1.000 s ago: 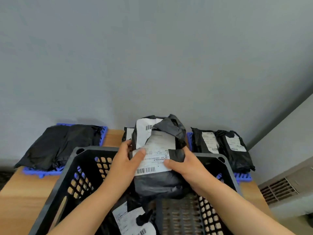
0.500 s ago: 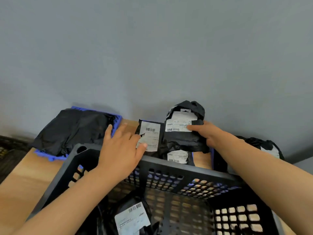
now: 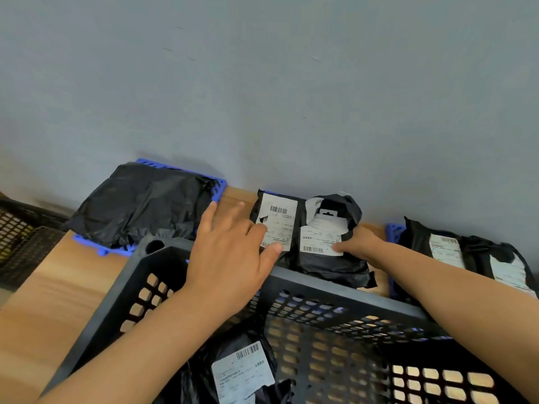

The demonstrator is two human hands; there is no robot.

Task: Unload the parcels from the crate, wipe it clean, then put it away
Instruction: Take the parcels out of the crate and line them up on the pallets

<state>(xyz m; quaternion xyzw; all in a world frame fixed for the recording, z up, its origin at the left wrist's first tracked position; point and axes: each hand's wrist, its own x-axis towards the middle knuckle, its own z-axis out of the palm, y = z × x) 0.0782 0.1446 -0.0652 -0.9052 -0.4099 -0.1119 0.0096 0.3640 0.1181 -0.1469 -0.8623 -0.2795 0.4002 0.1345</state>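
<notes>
On my feed, right hand (image 3: 358, 246) gripped the black mailer parcel (image 3: 329, 266), thumb on its label. It was setting it down behind the crate (image 3: 335, 289) by the wall, prob. to line it up w/ the neighbour parcel (image 3: 278, 225). Left hand (image 3: 227, 258) was open, fingers spread above the rim, maybe steadying that neighbour. Another labelled parcel (image 3: 242, 371) lay inside the crate.

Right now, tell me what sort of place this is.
Probably a parcel sorting or mailroom bench: black mailers with barcode labels lie on blue trays along a wooden table, and a perforated crate holds one more.
</notes>
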